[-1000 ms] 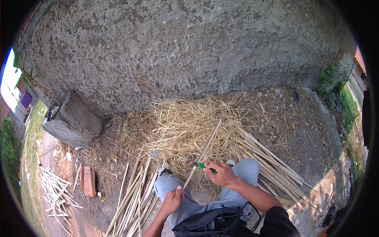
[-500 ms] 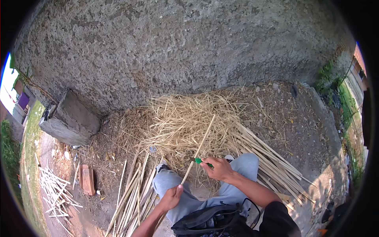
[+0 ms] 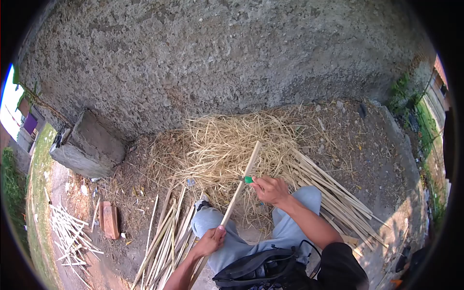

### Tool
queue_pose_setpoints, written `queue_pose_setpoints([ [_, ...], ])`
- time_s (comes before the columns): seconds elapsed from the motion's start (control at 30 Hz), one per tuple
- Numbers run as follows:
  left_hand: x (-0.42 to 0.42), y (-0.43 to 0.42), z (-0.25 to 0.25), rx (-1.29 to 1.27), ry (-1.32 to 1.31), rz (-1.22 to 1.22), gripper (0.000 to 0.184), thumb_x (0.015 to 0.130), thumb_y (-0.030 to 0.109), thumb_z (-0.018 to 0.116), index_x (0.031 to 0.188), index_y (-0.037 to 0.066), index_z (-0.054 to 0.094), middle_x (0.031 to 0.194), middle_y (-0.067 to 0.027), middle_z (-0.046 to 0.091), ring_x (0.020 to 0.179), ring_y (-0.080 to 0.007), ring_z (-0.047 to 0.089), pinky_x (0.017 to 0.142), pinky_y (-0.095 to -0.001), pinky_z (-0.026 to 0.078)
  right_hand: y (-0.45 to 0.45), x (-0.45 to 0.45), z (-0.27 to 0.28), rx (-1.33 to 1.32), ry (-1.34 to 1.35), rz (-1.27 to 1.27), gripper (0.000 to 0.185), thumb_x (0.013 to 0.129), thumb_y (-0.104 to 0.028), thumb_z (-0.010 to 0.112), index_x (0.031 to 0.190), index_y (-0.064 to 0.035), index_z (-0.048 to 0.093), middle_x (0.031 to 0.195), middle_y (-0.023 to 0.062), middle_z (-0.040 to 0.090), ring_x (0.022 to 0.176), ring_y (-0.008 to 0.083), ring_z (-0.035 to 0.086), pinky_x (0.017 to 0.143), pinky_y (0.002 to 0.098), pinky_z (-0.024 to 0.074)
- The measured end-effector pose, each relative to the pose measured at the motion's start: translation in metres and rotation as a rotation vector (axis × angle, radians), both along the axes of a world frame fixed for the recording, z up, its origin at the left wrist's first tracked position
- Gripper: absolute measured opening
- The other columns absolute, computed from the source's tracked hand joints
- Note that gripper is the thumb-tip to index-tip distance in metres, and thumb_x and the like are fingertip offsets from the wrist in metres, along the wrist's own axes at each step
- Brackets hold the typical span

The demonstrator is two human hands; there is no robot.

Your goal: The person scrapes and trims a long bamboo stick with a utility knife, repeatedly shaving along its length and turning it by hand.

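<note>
A long pale strip of wood or bamboo [image 3: 233,203] slants up from my lap towards the wall. My left hand [image 3: 211,241] is closed round its lower part, thumb along the top. Closed on a green-handled knife [image 3: 249,179], my right hand [image 3: 271,189] is beside the strip's upper part. The short dark blade meets the strip, though its edge is too small to see clearly. Beyond the strip's far end lies a heap of thin pale shavings [image 3: 227,145].
Long strips lie in one bundle on the right [image 3: 338,198] and another on the left [image 3: 162,237]. Shorter white sticks [image 3: 70,234] are piled far left, near a reddish brick [image 3: 110,222]. A concrete block [image 3: 92,147] stands against the rough wall [image 3: 232,63]. A black bag [image 3: 256,273] rests on my lap.
My right hand and the knife have moved up along the strip, away from my body. The strip has turned and shows a broader face. My left hand keeps its hold.
</note>
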State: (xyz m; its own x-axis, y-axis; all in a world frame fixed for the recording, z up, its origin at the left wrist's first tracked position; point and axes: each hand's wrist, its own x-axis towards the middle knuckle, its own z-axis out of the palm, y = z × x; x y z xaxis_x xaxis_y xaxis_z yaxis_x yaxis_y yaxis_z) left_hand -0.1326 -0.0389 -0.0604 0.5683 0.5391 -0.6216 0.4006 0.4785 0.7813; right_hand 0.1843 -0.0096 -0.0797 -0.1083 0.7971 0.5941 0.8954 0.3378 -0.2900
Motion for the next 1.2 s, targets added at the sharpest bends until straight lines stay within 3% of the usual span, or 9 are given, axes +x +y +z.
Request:
queue_pose_setpoints([
  [0.07, -0.002, 0.000, -0.003, -0.033, 0.004, -0.003, 0.047, 0.107, 0.046, 0.033, 0.080, 0.010, 0.045, 0.064, 0.0046, 0.034, 0.051, -0.0077, 0.032, 0.045, -0.0250, 0.028, 0.026, 0.028, -0.004, -0.075, 0.249, -0.177, 0.018, 0.090, -0.028, 0.068, 0.095, -0.0115, 0.073, 0.069, 0.0083, 0.067, 0.049, 0.0261, 0.063, 0.040, 0.0395, 0.0457],
  [0.17, -0.003, -0.003, -0.005, -0.042, 0.007, 0.012, 0.048, 0.107, 0.047, 0.032, 0.080, 0.009, 0.045, 0.063, 0.0044, 0.032, 0.050, -0.0076, 0.031, 0.045, -0.0253, 0.027, 0.036, 0.035, 0.007, -0.245, 0.098, -0.271, 0.020, 0.092, -0.026, 0.065, 0.094, -0.0072, 0.071, 0.076, 0.0162, 0.070, 0.065, 0.0370, 0.067, 0.056, 0.0464, 0.0514],
  [0.23, -0.010, -0.003, -0.001, 0.087, 0.099, -0.085, 0.049, 0.107, 0.048, 0.032, 0.080, 0.009, 0.044, 0.061, 0.0045, 0.029, 0.049, -0.0078, 0.030, 0.044, -0.0258, 0.027, 0.062, 0.091, 0.001, -0.434, 0.084, -0.646, 0.023, 0.094, -0.029, 0.062, 0.097, -0.0070, 0.068, 0.078, 0.0189, 0.069, 0.070, 0.0375, 0.068, 0.061, 0.0493, 0.0515],
  [0.33, -0.036, -0.011, -0.002, 0.113, 0.105, -0.010, 0.050, 0.107, 0.049, 0.032, 0.079, 0.010, 0.044, 0.059, 0.0042, 0.030, 0.047, -0.0079, 0.029, 0.043, -0.0268, 0.026, 0.059, 0.142, 0.019, -0.446, 0.302, -0.831, 0.025, 0.095, -0.030, 0.061, 0.097, -0.0054, 0.067, 0.079, 0.0197, 0.069, 0.080, 0.0409, 0.068, 0.070, 0.0525, 0.0506],
  [0.47, -0.035, -0.006, -0.004, -0.121, -0.029, 0.079, 0.050, 0.107, 0.050, 0.032, 0.079, 0.010, 0.045, 0.060, 0.0038, 0.035, 0.047, -0.0079, 0.031, 0.042, -0.0267, 0.027, 0.038, 0.128, -0.003, -0.313, 0.414, -0.603, 0.026, 0.096, -0.029, 0.061, 0.096, -0.0035, 0.066, 0.077, 0.0168, 0.069, 0.070, 0.0356, 0.067, 0.066, 0.0468, 0.0494],
  [0.63, -0.016, -0.006, 0.002, -0.014, 0.074, 0.023, 0.052, 0.106, 0.051, 0.032, 0.079, 0.010, 0.047, 0.061, 0.0037, 0.036, 0.047, -0.0083, 0.033, 0.042, -0.0260, 0.027, 0.013, 0.041, 0.006, -0.297, 0.847, -0.115, 0.028, 0.095, -0.030, 0.065, 0.092, -0.0015, 0.064, 0.070, 0.0084, 0.066, 0.055, 0.0199, 0.060, 0.053, 0.0308, 0.0432],
  [0.8, -0.007, -0.005, -0.012, -0.062, -0.008, 0.044, 0.053, 0.106, 0.052, 0.033, 0.079, 0.010, 0.048, 0.061, 0.0033, 0.038, 0.047, -0.0085, 0.035, 0.042, -0.0260, 0.028, -0.028, -0.021, 0.024, -0.234, 0.399, 0.176, 0.022, 0.092, -0.028, 0.068, 0.090, -0.0066, 0.065, 0.084, 0.0083, 0.073, 0.060, 0.0270, 0.068, 0.051, 0.0367, 0.0509],
  [1.03, 0.001, -0.006, -0.013, -0.107, -0.068, 0.078, 0.051, 0.106, 0.052, 0.031, 0.078, 0.011, 0.042, 0.061, 0.0040, 0.034, 0.046, -0.0083, 0.030, 0.042, -0.0256, 0.026, -0.033, -0.033, 0.020, -0.266, 0.391, 0.128, 0.019, 0.090, -0.027, 0.069, 0.091, -0.0085, 0.067, 0.087, 0.0094, 0.073, 0.067, 0.0311, 0.069, 0.054, 0.0396, 0.0549],
  [1.2, 0.002, -0.014, -0.017, 0.091, -0.011, 0.075, 0.052, 0.106, 0.051, 0.032, 0.076, 0.010, 0.042, 0.061, 0.0033, 0.034, 0.047, -0.0085, 0.030, 0.042, -0.0271, 0.027, -0.033, -0.033, 0.015, -0.202, 0.365, 0.145, 0.018, 0.089, -0.027, 0.071, 0.091, -0.0095, 0.070, 0.080, 0.0067, 0.072, 0.061, 0.0294, 0.068, 0.050, 0.0386, 0.0533],
])
